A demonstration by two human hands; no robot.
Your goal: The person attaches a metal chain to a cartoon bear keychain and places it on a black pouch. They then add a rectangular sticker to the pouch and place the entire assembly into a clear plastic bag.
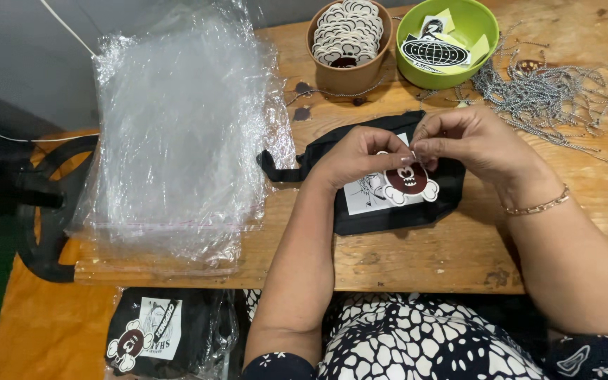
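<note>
Black pouch | left hand, right hand pinch maroon tag

Bright, even light, sharp focus; soft glare on the plastic bags.

Wooden table: pouch, bags, chains.
</note>
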